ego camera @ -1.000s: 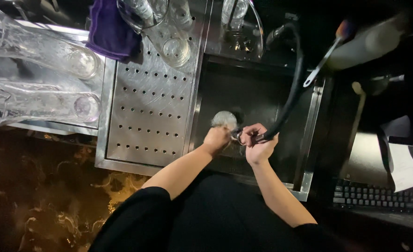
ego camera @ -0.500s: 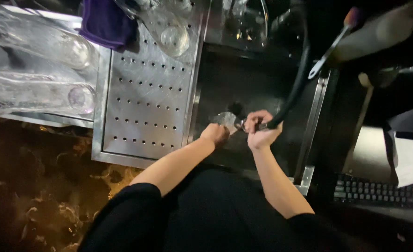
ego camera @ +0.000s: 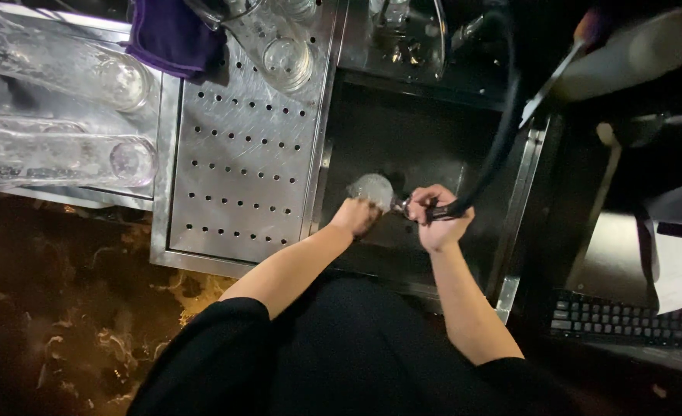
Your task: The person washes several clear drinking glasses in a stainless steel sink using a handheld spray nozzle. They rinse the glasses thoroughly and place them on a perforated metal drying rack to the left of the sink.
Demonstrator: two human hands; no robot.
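Note:
Over the dark steel sink (ego camera: 433,150) my left hand (ego camera: 354,216) grips a clear glass (ego camera: 371,189) lying on its side, its mouth turned toward my right hand. My right hand (ego camera: 438,219) is closed around the nozzle of a black spray hose (ego camera: 501,123), whose tip sits right at the glass. The hose curves up and away to the back of the sink. Both forearms reach out from black sleeves.
A perforated steel drainboard (ego camera: 241,154) lies left of the sink, with upturned glasses (ego camera: 287,58) and a purple cloth (ego camera: 173,32) at its far end. Tall clear glasses (ego camera: 56,158) lie further left. A dark keyboard (ego camera: 626,320) sits at the right.
The view has shifted slightly. Both hands stay over the sink with the glass and the hose nozzle held together; the glass has turned a little in my left hand.

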